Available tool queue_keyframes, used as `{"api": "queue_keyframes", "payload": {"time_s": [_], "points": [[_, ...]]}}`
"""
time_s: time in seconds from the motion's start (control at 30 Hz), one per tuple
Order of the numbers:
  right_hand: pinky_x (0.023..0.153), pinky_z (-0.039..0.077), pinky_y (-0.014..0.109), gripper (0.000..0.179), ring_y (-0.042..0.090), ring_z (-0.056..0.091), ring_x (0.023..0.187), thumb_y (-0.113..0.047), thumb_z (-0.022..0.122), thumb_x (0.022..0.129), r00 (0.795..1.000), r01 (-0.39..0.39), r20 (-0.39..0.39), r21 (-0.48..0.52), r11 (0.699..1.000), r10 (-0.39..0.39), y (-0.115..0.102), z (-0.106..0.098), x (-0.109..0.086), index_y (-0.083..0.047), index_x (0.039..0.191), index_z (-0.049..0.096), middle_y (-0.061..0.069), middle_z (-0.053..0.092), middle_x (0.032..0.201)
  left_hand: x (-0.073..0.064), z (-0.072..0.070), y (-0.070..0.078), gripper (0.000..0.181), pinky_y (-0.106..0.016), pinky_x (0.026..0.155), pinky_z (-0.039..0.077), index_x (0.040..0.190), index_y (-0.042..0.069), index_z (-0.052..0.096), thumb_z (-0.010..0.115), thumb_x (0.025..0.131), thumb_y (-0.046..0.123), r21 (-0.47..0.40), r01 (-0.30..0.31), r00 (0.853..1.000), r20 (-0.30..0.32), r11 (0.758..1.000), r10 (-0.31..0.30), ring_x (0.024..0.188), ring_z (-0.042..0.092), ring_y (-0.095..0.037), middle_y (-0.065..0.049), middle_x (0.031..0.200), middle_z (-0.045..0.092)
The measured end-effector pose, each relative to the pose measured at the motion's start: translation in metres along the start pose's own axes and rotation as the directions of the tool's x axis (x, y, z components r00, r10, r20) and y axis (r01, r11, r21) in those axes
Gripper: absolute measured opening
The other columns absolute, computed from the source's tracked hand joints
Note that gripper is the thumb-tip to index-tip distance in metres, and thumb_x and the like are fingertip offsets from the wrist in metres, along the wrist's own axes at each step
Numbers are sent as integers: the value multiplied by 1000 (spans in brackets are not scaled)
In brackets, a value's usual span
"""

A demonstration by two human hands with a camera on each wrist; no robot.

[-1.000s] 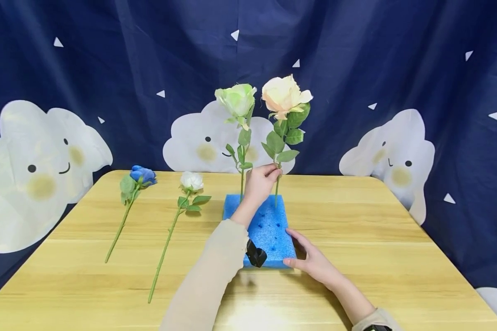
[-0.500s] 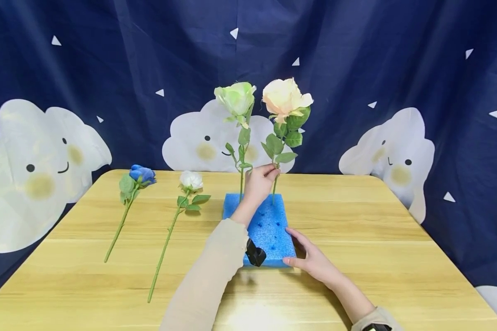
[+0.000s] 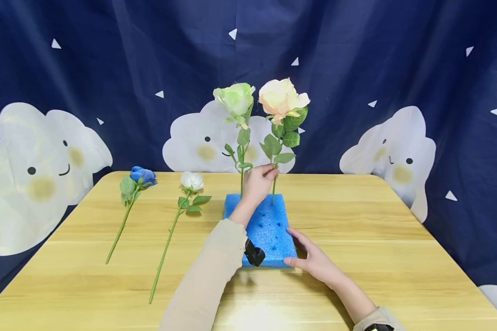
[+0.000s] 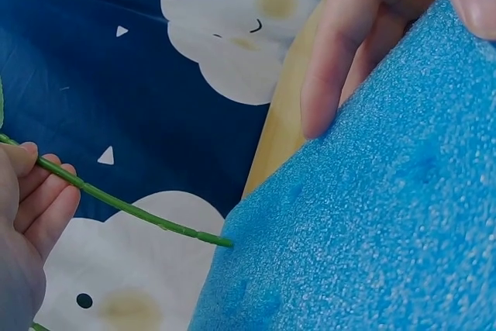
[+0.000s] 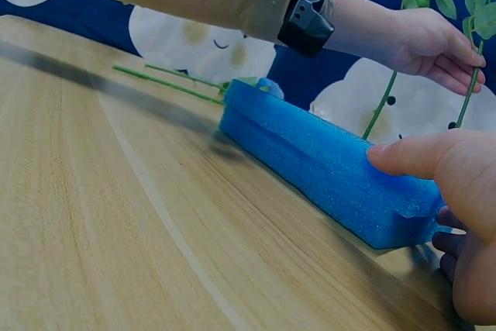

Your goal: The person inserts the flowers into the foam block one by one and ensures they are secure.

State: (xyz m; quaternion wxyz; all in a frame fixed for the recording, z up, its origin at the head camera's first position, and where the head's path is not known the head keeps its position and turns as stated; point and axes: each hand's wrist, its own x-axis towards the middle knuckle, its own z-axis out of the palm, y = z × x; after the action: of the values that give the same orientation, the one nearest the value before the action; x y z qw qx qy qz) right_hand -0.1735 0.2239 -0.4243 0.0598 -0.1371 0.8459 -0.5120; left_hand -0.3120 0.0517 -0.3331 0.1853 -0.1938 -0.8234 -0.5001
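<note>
My left hand [image 3: 257, 185] pinches the green stem of a peach artificial rose [image 3: 280, 100] between thumb and fingers, below its leaves. The stem's lower end [image 4: 221, 240] meets the far part of a blue foam block [image 3: 275, 239]; how deep it sits I cannot tell. To its left a pale green rose [image 3: 234, 100] stands upright in the block, its stem base partly behind my left hand and forearm. My right hand [image 3: 316, 262] holds the block's near right corner, thumb [image 5: 403, 154] on the near edge and fingers along the right side.
A blue rose [image 3: 142, 175] and a white rose [image 3: 192, 181] lie on the wooden table [image 3: 348, 211] to the left. Several small holes dot the foam's top. Behind the table hangs a dark blue cloth [image 3: 335, 55] printed with clouds.
The peach rose's stem has shifted slightly left, with its lower end now at the foam's far part. My left hand moved slightly left with it; my right hand keeps its hold on the block.
</note>
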Motion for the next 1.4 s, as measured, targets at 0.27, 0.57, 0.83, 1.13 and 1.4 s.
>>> {"api": "queue_keyframes", "payload": {"time_s": [0.27,0.57,0.83,1.13,1.4], "points": [[108,12,58,75,36,21,136,-26,72,82,1000,-6,4,6,1000,6,0,1,0,-14,144,32,15,25,149,-2,-1,-2,15,-25,61,49,93,10,75,63,90,19,-3,-25,999,-31,1000,25,73,65,-13,-1,84,71],[108,12,58,75,37,22,135,-25,71,82,1000,-6,3,20,1000,6,2,3,-3,-12,144,32,16,26,149,-7,2,-2,16,-23,59,47,94,11,74,62,90,21,-53,5,1000,27,999,-3,71,62,-10,1,84,71],[108,12,58,75,36,22,135,-26,72,81,999,-33,5,30,999,32,3,6,-4,-14,144,33,14,27,149,-8,2,-8,17,-23,61,49,95,7,74,62,90,18,-40,3,1000,22,999,-2,73,64,-13,-2,83,71],[106,12,61,74,38,20,135,-26,72,82,1000,-24,0,13,1000,24,2,4,-4,-15,144,33,15,26,149,-11,5,-3,14,-21,51,41,91,6,74,62,90,15,-32,-30,999,35,999,31,57,55,-10,-4,78,70],[106,12,61,75,38,21,135,-26,72,81,1000,-10,-4,8,1000,10,0,2,-2,-15,144,33,15,26,149,-9,5,0,14,-23,56,46,91,7,74,63,89,15,14,-4,999,34,1000,4,66,61,-12,-3,80,71]]}}
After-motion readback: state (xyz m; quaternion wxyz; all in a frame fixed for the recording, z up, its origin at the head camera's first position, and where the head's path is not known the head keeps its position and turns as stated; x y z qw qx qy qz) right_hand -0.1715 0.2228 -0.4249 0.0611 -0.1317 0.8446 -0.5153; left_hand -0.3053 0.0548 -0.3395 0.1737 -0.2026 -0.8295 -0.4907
